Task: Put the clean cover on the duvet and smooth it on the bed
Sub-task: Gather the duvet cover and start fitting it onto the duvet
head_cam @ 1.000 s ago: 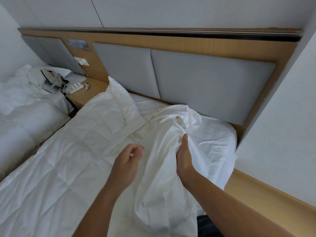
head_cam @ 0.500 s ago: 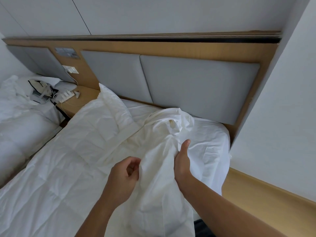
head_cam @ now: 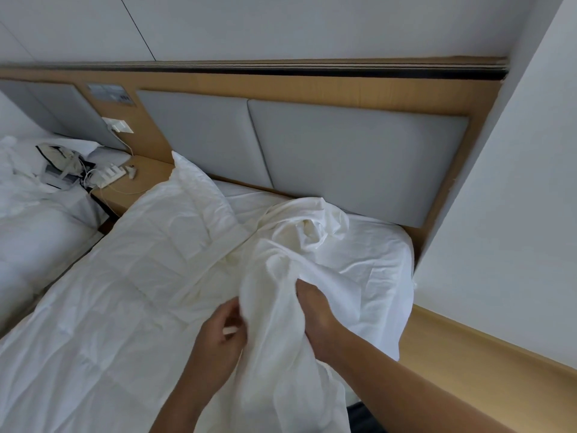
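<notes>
A: Where's the crumpled white fabric cover [head_cam: 281, 326]?
B: Bunched near the grey padded headboard [head_cam: 343, 157], overlapping the quilted white duvet [head_cam: 125, 292] on the bed [head_cam: 381, 257] — both hands hold it.
A: How?
B: Left hand [head_cam: 218, 335] pinches its edge, fingers [head_cam: 231, 309] curled; right hand [head_cam: 315, 310] grips a fold — thumb on top.

- Plain white wall panels [head_cam: 281, 23] above, with a white side wall [head_cam: 515, 214] on the right.
- Light wooden headboard frame [head_cam: 281, 85] holding two grey padded rectangular panels [head_cam: 356, 157].
- Light wooden bedside shelf [head_cam: 146, 179] carrying a white power strip [head_cam: 109, 178].
- Light wooden ledge [head_cam: 484, 364] along the side wall.
</notes>
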`<move>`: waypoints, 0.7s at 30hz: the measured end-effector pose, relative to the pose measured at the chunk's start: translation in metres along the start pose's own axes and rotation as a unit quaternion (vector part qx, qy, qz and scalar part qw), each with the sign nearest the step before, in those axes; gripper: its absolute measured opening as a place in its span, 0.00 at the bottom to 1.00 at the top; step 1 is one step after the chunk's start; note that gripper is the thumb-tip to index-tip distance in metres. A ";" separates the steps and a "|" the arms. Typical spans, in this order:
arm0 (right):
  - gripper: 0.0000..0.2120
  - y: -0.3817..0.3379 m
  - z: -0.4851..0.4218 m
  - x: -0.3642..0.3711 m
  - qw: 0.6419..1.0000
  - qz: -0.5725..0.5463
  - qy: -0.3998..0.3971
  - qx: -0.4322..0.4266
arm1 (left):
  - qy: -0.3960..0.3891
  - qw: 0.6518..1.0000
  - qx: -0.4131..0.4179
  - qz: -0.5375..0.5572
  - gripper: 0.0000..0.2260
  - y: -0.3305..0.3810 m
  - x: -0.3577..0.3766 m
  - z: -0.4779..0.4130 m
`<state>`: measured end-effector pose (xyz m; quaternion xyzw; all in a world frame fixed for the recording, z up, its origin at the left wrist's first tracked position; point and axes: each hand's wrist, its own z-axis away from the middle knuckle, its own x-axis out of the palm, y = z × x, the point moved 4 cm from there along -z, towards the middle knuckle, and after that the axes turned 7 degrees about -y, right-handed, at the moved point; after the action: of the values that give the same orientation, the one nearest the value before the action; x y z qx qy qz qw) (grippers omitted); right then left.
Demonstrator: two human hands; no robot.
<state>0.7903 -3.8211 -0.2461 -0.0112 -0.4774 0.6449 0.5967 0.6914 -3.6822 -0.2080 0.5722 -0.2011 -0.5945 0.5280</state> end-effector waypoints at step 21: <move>0.12 -0.005 0.023 -0.023 0.949 0.204 -0.218 0.099 | 0.122 0.965 -0.114 0.202 0.12 0.002 -0.018 -0.053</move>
<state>0.7867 -3.8537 -0.2432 0.0916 -0.5172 0.7836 0.3317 0.7358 -3.6486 -0.2117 0.5238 -0.1772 -0.4206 0.7193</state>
